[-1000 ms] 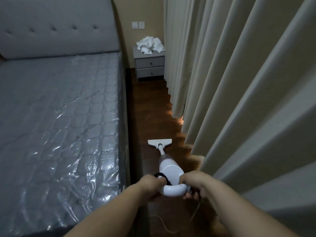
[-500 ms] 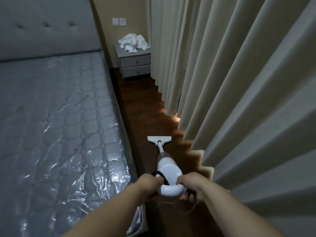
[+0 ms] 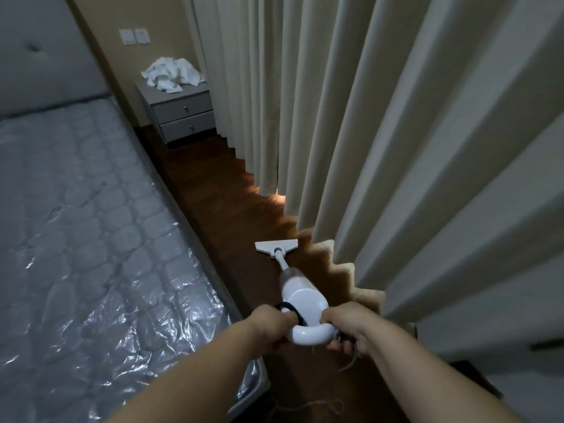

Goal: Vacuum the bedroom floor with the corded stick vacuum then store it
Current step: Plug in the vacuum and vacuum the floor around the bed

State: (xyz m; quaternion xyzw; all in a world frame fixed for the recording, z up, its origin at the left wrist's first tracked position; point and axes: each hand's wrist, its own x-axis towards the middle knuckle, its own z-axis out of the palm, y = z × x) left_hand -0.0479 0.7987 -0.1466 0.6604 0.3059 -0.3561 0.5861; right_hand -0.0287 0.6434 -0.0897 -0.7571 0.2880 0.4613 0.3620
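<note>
A white corded stick vacuum (image 3: pixel 300 293) leans away from me over the dark wooden floor (image 3: pixel 219 184). Its flat triangular head (image 3: pixel 276 246) rests on the floor close to the curtain hem. My left hand (image 3: pixel 270 326) grips the left side of the looped white handle. My right hand (image 3: pixel 346 326) grips the right side of that handle, and the grey cord (image 3: pixel 351 360) trails down from under it. A loop of cord (image 3: pixel 317 404) lies on the floor near my feet.
A bed with a plastic-wrapped mattress (image 3: pixel 91 254) fills the left. Long beige curtains (image 3: pixel 381 132) hang along the right. A grey two-drawer nightstand (image 3: pixel 183 116) with crumpled white cloth (image 3: pixel 172 75) stands at the far end of the narrow floor strip.
The view has swung to the right and tilted. The vacuum head stays near the curtain hem, and both hands keep their hold on the handle.
</note>
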